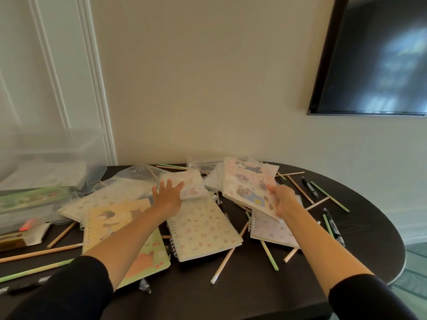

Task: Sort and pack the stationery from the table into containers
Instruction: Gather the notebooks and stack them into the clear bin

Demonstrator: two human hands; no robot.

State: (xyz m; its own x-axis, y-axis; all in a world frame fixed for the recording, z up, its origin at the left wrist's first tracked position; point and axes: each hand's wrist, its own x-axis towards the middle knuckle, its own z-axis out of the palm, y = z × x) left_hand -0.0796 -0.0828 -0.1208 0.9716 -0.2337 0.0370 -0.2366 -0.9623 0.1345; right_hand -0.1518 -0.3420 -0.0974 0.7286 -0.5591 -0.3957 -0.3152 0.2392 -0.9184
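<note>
Several spiral notebooks with cartoon covers lie piled on the dark table (254, 294). My right hand (283, 200) grips the near edge of a pink notebook with animal pictures (248, 183) and holds it tilted above a pale notebook (272, 229). My left hand (167, 195) reaches forward with fingers spread, touching a small wrapped notebook (187, 184). Below it lies a dotted spiral notebook (203, 229), and a yellow-green one (115, 225) sits under my left forearm. Wooden and green pencils (225, 262) are scattered around.
Clear plastic containers (46, 158) stand at the left edge, one with a green lid (32, 198). Black pens (309, 187) lie at the right near the table's rounded edge. A dark screen (374, 61) hangs on the wall behind.
</note>
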